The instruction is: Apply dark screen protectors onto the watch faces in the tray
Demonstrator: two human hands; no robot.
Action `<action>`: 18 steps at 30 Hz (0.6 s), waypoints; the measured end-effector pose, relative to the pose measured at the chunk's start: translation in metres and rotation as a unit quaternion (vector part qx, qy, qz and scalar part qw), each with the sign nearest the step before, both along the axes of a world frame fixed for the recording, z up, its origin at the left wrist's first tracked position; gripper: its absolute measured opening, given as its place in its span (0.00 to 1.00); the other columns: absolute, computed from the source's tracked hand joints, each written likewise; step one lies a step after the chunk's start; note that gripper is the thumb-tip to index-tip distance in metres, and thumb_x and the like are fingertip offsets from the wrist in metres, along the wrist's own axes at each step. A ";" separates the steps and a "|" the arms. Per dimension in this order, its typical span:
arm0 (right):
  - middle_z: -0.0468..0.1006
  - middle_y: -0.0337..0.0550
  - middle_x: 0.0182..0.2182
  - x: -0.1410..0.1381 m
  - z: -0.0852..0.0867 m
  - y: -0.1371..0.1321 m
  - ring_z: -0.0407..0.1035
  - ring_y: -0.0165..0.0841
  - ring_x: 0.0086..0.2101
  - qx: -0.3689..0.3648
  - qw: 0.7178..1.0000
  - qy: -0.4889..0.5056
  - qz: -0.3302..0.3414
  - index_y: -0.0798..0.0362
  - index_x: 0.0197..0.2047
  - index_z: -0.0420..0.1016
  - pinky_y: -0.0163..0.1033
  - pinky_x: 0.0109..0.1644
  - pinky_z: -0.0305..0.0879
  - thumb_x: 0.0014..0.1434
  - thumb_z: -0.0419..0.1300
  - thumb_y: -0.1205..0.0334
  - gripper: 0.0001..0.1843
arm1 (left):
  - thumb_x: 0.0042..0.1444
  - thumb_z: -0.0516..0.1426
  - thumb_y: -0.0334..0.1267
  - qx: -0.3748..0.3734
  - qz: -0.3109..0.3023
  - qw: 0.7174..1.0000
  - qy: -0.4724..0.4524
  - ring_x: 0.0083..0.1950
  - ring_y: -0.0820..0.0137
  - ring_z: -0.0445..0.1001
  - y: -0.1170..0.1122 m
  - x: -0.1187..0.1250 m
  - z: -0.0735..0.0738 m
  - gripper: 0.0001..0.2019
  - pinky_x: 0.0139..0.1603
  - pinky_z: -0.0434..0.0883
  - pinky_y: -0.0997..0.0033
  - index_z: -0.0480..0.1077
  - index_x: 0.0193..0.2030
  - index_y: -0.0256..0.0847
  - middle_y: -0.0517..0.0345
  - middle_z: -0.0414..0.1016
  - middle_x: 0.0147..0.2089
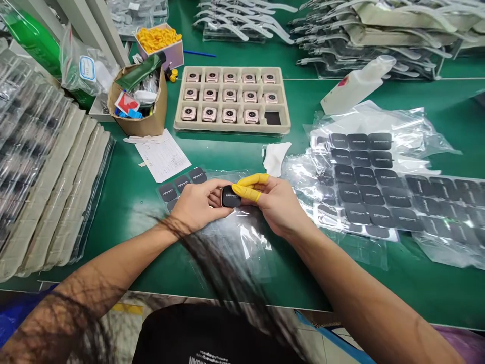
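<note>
Between my two hands is a small watch case [230, 197] with a black printed film on its face. My left hand [199, 202] grips it by its left side and lower edge. At its upper right corner, my right hand [275, 202] pinches with thumb and forefinger, both in yellow finger cots. A clear plastic sheet [242, 242] lies beneath my hands. Partly behind my left hand is a strip of black printed films [182, 183]. Further back stands a beige tray [231, 130] of pink watch cases [229, 95], with one pocket at the front right showing only a dark bottom.
Stacked trays [64, 192] fill the left side. A cardboard box [151, 114] of odds and ends stands near a box of yellow finger cots [158, 39]. On the right, sheets of black films [366, 177] lie before a white bottle [356, 86] and piled watch straps [379, 30].
</note>
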State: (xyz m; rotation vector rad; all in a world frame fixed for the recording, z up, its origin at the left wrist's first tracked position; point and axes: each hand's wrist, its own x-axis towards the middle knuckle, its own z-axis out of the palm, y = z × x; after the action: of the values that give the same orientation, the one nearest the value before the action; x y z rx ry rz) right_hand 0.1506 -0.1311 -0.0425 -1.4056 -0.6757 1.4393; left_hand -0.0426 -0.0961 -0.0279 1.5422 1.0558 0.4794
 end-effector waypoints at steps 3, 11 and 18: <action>0.82 0.37 0.28 0.000 -0.002 0.000 0.73 0.31 0.30 0.001 1.000 -0.001 0.001 0.49 0.29 0.85 0.39 0.37 0.75 0.29 0.87 0.53 0.24 | 0.52 0.72 0.36 0.007 0.007 1.000 0.013 0.38 0.66 0.80 -0.001 0.001 0.001 0.23 0.51 0.82 0.62 0.81 0.56 0.44 0.62 0.82 0.37; 0.82 0.36 0.28 -0.002 -0.004 -0.001 0.74 0.31 0.29 0.003 1.000 -0.013 -0.005 0.48 0.28 0.85 0.41 0.37 0.77 0.29 0.87 0.52 0.23 | 0.50 0.72 0.35 0.012 0.020 1.000 0.012 0.37 0.66 0.80 -0.002 0.003 0.001 0.22 0.49 0.81 0.62 0.82 0.53 0.45 0.63 0.82 0.36; 0.82 0.38 0.27 0.002 -0.012 0.000 0.78 0.34 0.29 0.059 0.995 -0.066 0.035 0.45 0.27 0.83 0.44 0.33 0.78 0.41 0.84 0.42 0.21 | 0.50 0.72 0.34 0.018 0.017 1.000 0.009 0.37 0.66 0.81 -0.001 0.003 0.000 0.21 0.49 0.81 0.63 0.82 0.53 0.45 0.63 0.83 0.36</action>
State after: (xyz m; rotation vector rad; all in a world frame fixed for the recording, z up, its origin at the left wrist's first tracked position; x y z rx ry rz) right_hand 0.1523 -0.1316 -0.0544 -1.4050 -0.8871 1.3451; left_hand -0.0398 -0.0969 -0.0282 1.5642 1.0943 0.5115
